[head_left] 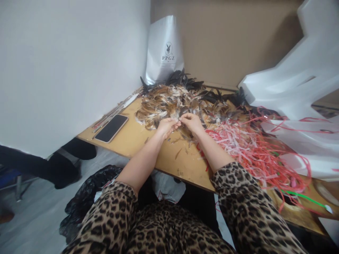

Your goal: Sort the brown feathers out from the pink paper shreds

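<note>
A big heap of brown, white and black feathers point(174, 100) lies on a wooden table point(169, 158). My left hand point(166, 126) and my right hand point(191, 121) meet at the near edge of the heap, fingertips almost touching. Both hands are closed in a pinch on a small feather point(180, 120) held between them. A few loose feathers lie on the wood just in front of my hands. My sleeves are leopard print.
A black phone point(111, 128) lies at the table's left edge, with thin sticks point(116, 111) beside it. A tangle of red and pink strips point(251, 144) covers the right side. White foam pieces point(299, 81) and a white bag point(164, 49) stand behind. A black plastic bag point(84, 201) sits on the floor.
</note>
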{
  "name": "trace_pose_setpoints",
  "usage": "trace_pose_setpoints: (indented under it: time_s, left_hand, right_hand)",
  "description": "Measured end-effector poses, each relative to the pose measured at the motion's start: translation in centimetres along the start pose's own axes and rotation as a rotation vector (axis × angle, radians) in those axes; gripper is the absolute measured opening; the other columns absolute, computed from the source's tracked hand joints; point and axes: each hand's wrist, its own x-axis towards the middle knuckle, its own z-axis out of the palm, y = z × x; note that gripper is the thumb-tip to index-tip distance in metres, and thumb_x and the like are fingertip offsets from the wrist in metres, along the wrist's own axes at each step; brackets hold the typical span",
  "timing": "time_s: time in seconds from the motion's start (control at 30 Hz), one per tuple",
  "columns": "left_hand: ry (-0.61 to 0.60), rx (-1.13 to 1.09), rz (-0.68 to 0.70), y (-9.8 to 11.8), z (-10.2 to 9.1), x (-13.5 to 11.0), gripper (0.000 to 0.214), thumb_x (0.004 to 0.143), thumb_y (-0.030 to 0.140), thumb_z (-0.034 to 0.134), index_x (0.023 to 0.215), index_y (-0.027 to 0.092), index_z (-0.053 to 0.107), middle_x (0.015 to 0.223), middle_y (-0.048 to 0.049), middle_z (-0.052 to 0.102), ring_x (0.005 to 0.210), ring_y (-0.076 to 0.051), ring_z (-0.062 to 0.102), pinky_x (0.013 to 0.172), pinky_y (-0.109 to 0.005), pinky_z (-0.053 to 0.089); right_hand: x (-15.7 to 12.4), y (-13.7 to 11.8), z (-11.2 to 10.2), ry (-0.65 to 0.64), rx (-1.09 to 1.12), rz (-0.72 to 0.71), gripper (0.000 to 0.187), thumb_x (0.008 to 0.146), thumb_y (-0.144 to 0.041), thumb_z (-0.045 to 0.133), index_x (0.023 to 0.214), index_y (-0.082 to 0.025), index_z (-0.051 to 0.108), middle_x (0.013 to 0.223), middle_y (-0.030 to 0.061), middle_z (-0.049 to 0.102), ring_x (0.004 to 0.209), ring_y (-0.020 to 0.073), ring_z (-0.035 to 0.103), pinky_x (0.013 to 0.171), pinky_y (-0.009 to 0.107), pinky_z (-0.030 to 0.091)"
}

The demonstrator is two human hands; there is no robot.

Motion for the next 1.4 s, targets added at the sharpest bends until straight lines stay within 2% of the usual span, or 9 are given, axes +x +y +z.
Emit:
trace_pose_setpoints:
  time_s: [0.13, 0.23, 0.37, 0.5, 0.6, 0.77, 0.9, 1.13, 1.4]
  left_hand:
    - [-0.021, 0.027, 0.02, 0.2, 0.0, -0.1, 0.006, 0.073, 0.004, 0.058, 0.068, 0.007, 0.06, 0.061, -0.004, 0.064, 0.051, -0.005, 0.058, 0.05, -0.013, 0.043]
    - [-0.071, 0.074, 0.011, 0.3, 0.0, -0.3, 0.005, 0.073, 0.005, 0.059, 0.069, 0.006, 0.061, 0.06, -0.0046, 0.064, 0.05, -0.005, 0.058, 0.05, -0.013, 0.043]
    - [-0.109, 0.095, -0.011, 0.2, 0.0, -0.4, 0.006, 0.075, 0.006, 0.057, 0.072, 0.006, 0.062, 0.064, -0.007, 0.066, 0.055, -0.007, 0.061, 0.05, -0.013, 0.043]
    - [-0.104, 0.104, -0.022, 0.1, -0.1, -0.2, 0.004, 0.074, 0.008, 0.059, 0.074, 0.006, 0.062, 0.069, -0.0086, 0.067, 0.058, -0.007, 0.062, 0.052, -0.014, 0.044]
    - [-0.095, 0.147, -0.005, 0.0, -0.2, -0.2, 0.004, 0.072, 0.01, 0.062, 0.072, 0.007, 0.063, 0.066, -0.0074, 0.066, 0.054, -0.006, 0.06, 0.052, -0.014, 0.044]
    - [-0.082, 0.3, 0.059, 0.0, -0.2, -0.3, 0.009, 0.072, 0.014, 0.063, 0.066, 0.008, 0.062, 0.058, -0.005, 0.064, 0.048, -0.006, 0.056, 0.048, -0.015, 0.042]
    - [-0.112, 0.394, 0.099, 0.1, -0.1, -0.5, 0.009, 0.073, 0.012, 0.059, 0.065, 0.008, 0.061, 0.055, -0.0042, 0.062, 0.047, -0.006, 0.056, 0.049, -0.017, 0.042]
    - [-0.104, 0.389, 0.123, 0.1, 0.1, -0.7, 0.009, 0.074, 0.013, 0.059, 0.066, 0.008, 0.061, 0.057, -0.0047, 0.063, 0.047, -0.006, 0.056, 0.05, -0.018, 0.043]
    - [-0.106, 0.369, 0.144, 0.0, -0.1, -0.5, 0.012, 0.07, 0.019, 0.064, 0.067, 0.008, 0.061, 0.061, -0.0058, 0.064, 0.048, -0.006, 0.056, 0.049, -0.017, 0.043]
  right_hand:
    - [-0.1, -0.2, -0.1, -0.016, 0.005, 0.054, 0.028, 0.056, -0.041, 0.07, 0.061, -0.017, 0.056, 0.051, -0.0037, 0.055, 0.047, 0.0077, 0.044, 0.049, 0.022, 0.034]
    - [-0.3, -0.4, 0.0, -0.032, 0.102, 0.121, 0.031, 0.054, -0.042, 0.072, 0.059, -0.017, 0.054, 0.049, -0.0039, 0.054, 0.043, 0.0071, 0.042, 0.045, 0.021, 0.031]
    - [-0.3, -0.4, 0.3, 0.004, 0.242, 0.175, 0.036, 0.044, -0.039, 0.078, 0.057, -0.017, 0.051, 0.048, -0.0047, 0.054, 0.044, 0.0086, 0.047, 0.044, 0.021, 0.034]
    - [-0.1, 0.1, 0.6, 0.002, 0.298, 0.195, 0.039, 0.042, -0.04, 0.078, 0.055, -0.018, 0.049, 0.048, -0.0049, 0.053, 0.045, 0.0093, 0.049, 0.045, 0.021, 0.036]
    - [-0.1, 0.3, 0.5, -0.002, 0.238, 0.174, 0.039, 0.043, -0.042, 0.077, 0.055, -0.017, 0.049, 0.048, -0.0051, 0.052, 0.044, 0.0079, 0.046, 0.044, 0.021, 0.032]
    - [-0.3, -0.4, -0.1, -0.031, -0.027, 0.072, 0.037, 0.051, -0.046, 0.072, 0.052, -0.016, 0.05, 0.042, -0.0072, 0.042, 0.04, 0.0045, 0.031, 0.041, 0.021, 0.022]
    - [-0.4, -0.8, -0.4, -0.042, -0.17, 0.004, 0.037, 0.055, -0.048, 0.069, 0.051, -0.015, 0.052, 0.042, -0.0064, 0.041, 0.041, 0.0044, 0.028, 0.042, 0.021, 0.021]
    - [-0.7, -1.3, -0.1, 0.031, -0.058, 0.115, 0.039, 0.049, -0.046, 0.072, 0.048, -0.017, 0.047, 0.037, -0.008, 0.035, 0.039, 0.0045, 0.027, 0.04, 0.021, 0.02]
    - [-0.4, -0.6, 0.1, 0.043, -0.015, 0.106, 0.041, 0.048, -0.048, 0.073, 0.049, -0.016, 0.047, 0.038, -0.0073, 0.038, 0.039, 0.0044, 0.027, 0.039, 0.021, 0.018]
